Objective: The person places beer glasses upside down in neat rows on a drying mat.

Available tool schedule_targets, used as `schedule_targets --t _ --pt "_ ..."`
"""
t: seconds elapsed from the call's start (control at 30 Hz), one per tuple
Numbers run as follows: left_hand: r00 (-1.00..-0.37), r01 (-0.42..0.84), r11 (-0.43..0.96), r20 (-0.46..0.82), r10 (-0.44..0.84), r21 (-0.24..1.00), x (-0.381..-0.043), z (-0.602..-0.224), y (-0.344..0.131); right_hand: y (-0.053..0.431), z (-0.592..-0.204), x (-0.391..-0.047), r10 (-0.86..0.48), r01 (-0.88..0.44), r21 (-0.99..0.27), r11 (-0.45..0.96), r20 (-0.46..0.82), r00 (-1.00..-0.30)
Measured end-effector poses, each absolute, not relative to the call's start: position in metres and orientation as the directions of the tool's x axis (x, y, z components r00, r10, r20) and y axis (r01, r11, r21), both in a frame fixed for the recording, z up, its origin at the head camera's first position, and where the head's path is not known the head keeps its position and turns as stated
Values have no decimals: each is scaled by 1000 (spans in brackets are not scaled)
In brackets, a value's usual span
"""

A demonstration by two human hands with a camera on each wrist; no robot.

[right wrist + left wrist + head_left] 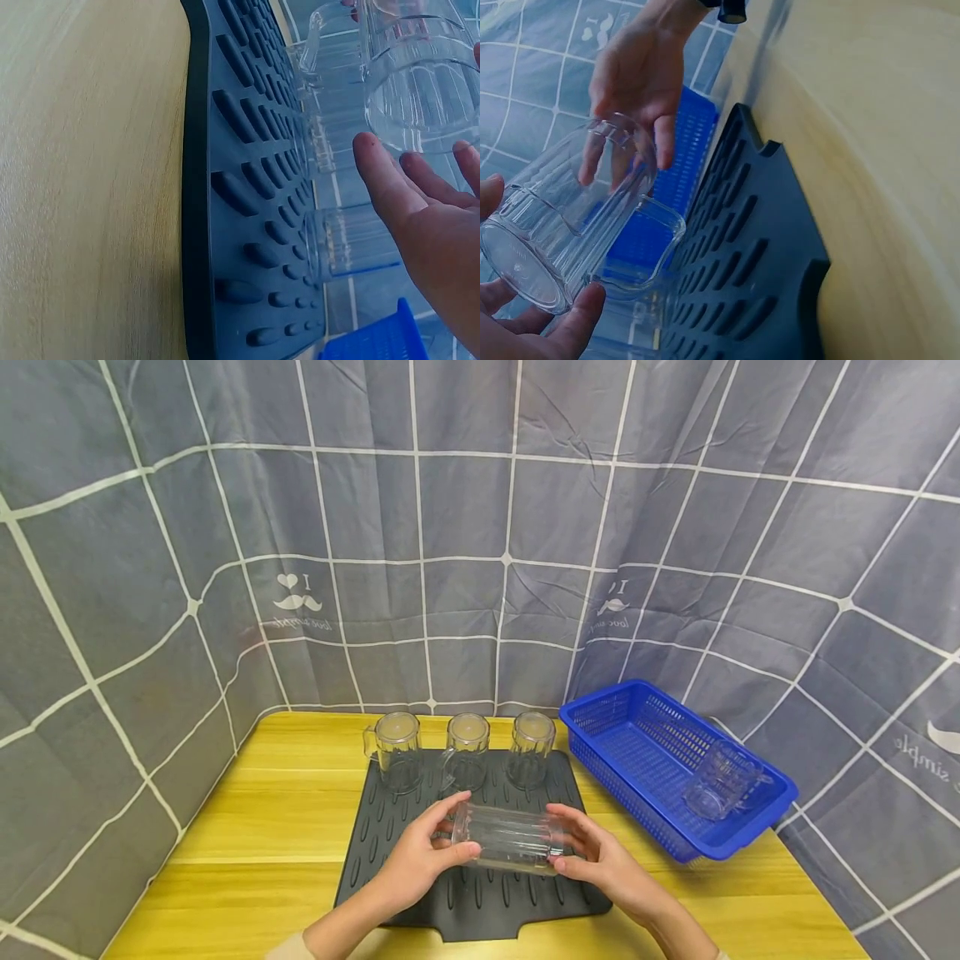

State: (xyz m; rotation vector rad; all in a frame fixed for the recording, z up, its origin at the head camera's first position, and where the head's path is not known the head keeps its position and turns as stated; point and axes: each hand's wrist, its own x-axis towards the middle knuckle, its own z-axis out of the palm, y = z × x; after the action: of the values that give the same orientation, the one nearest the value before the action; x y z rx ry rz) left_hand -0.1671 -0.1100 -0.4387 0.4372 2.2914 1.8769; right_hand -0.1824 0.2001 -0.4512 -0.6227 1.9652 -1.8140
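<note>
A clear glass mug [510,837] is held on its side above the dark drying mat [480,906]. My left hand [418,853] grips it round the base end, thumb in front and fingers behind. In the left wrist view the mug's handle [664,232] points toward the mat. My right hand [603,864] is at the rim end, its fingers loosely extended; in the right wrist view the fingertips [371,150] are right at the rim. Three more glass mugs stand upside down along the mat's far edge: left [399,756], middle [467,756] and right [531,752].
A blue plastic basket [600,768] stands to the right on the wooden table [255,827], with clear glassware [720,781] lying in its near end. A grey checked curtain [465,527] surrounds the table at the back and sides.
</note>
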Motion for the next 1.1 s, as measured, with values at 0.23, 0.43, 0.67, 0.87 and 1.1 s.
schedule_targets --t 0.23,0.43,0.67,0.87,1.1 --pt "-962 148 241 84 258 959 -167 -430 -118 205 -454 -182 -574 -87 -995 58 38 -818" --pt "-971 176 317 111 212 932 -167 -425 -128 211 -453 -183 -572 -116 -993 35 75 -817" --pt "-967 234 393 170 192 889 -166 -416 -143 215 -452 -183 -565 -97 -994 54 49 -823" --pt "-954 288 433 218 205 854 -166 -406 -155 217 -453 -184 -557 -100 -993 60 50 -829" --pt "-945 327 516 259 201 792 -166 -401 -167 217 -453 -185 -551 -114 -990 81 50 -833"
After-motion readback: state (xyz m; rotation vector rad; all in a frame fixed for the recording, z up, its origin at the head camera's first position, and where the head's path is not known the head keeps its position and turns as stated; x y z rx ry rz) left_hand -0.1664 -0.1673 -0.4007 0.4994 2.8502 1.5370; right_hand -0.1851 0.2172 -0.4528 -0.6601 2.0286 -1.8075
